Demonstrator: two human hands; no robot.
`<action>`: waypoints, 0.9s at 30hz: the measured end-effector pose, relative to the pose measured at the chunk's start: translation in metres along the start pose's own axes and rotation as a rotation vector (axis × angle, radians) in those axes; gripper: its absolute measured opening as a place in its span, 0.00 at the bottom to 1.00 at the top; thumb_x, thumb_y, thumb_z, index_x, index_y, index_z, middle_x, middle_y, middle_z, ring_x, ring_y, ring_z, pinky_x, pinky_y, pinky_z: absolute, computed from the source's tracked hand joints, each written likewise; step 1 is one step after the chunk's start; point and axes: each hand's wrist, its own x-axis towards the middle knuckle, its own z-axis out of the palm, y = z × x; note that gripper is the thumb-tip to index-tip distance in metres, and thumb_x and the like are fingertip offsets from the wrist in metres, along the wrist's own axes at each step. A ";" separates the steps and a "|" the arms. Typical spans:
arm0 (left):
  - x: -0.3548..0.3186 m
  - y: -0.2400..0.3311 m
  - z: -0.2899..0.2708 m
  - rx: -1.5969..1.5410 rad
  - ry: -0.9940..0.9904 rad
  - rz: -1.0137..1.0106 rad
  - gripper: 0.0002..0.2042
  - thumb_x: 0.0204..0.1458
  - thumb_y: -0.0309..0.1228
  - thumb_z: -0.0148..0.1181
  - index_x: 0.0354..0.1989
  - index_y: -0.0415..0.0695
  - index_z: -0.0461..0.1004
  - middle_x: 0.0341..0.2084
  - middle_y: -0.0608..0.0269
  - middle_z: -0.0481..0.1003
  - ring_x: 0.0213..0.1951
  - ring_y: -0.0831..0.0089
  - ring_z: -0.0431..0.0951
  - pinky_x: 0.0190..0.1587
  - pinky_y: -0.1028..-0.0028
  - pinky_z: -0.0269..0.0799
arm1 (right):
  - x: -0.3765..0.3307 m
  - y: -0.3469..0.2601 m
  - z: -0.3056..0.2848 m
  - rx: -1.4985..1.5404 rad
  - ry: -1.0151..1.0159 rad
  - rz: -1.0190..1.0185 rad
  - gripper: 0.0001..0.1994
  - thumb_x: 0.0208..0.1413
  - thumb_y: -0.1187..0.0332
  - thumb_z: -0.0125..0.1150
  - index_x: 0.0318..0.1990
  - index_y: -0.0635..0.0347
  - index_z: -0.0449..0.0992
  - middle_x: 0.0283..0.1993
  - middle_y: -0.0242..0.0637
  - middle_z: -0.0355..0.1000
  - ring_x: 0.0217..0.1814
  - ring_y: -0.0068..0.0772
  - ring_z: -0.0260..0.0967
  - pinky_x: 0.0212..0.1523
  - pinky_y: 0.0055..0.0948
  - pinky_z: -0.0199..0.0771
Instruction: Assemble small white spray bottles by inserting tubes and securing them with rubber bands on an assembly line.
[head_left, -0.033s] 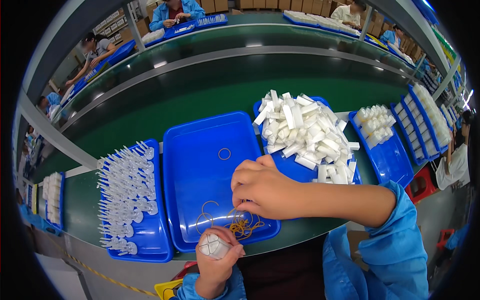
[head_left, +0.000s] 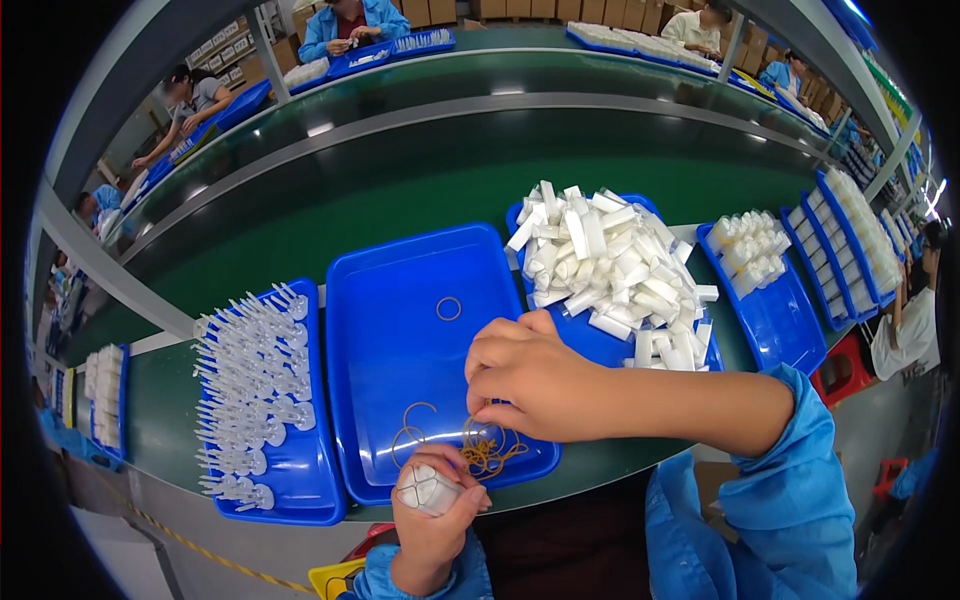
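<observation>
My left hand (head_left: 432,520) gripped a white bundle (head_left: 427,490) at lower centre; my right hand (head_left: 535,380) pinched into tangled rubber bands (head_left: 487,450), risking several lifting together.

Setting: factory assembly line. A long dark-green conveyor belt (head_left: 420,170) runs between steel-edged workbenches, with people in blue work smocks (head_left: 350,20) seated along the far side at their own stations. Shallow blue plastic trays (head_left: 400,300) line the near bench, one holding rows of clear plastic parts (head_left: 250,390), another heaped with small white plastic pieces (head_left: 610,265); stacked brown cardboard boxes (head_left: 430,10) stand behind.
</observation>
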 end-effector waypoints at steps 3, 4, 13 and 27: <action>0.005 0.003 0.012 -0.112 -0.027 -0.031 0.15 0.35 0.11 0.59 0.31 0.38 0.63 0.43 0.47 0.65 0.25 0.68 0.75 0.27 0.71 0.74 | -0.010 -0.014 -0.012 0.070 0.013 0.062 0.03 0.42 0.66 0.63 0.25 0.51 0.75 0.33 0.27 0.66 0.45 0.31 0.61 0.44 0.37 0.52; 0.005 0.002 0.011 -0.179 -0.103 -0.089 0.16 0.35 0.12 0.59 0.32 0.38 0.63 0.44 0.47 0.64 0.25 0.68 0.75 0.28 0.72 0.74 | -0.014 -0.017 -0.014 0.095 0.010 0.078 0.04 0.42 0.66 0.63 0.26 0.51 0.74 0.33 0.27 0.66 0.45 0.31 0.61 0.44 0.37 0.52; 0.002 -0.001 0.007 -0.202 -0.546 -0.138 0.19 0.38 0.16 0.63 0.39 0.39 0.63 0.28 0.58 0.68 0.27 0.72 0.72 0.29 0.75 0.69 | -0.071 -0.015 -0.032 1.808 -0.137 0.431 0.20 0.58 0.57 0.49 0.43 0.72 0.65 0.26 0.34 0.66 0.33 0.26 0.65 0.50 0.29 0.61; 0.009 -0.002 0.023 -0.003 -0.372 -0.223 0.57 0.37 0.13 0.59 0.64 0.58 0.17 0.26 0.59 0.67 0.26 0.74 0.71 0.28 0.77 0.70 | -0.116 -0.061 0.017 1.407 -0.271 -0.248 0.28 0.56 0.69 0.48 0.63 0.67 0.49 0.38 0.51 0.72 0.41 0.45 0.71 0.47 0.40 0.67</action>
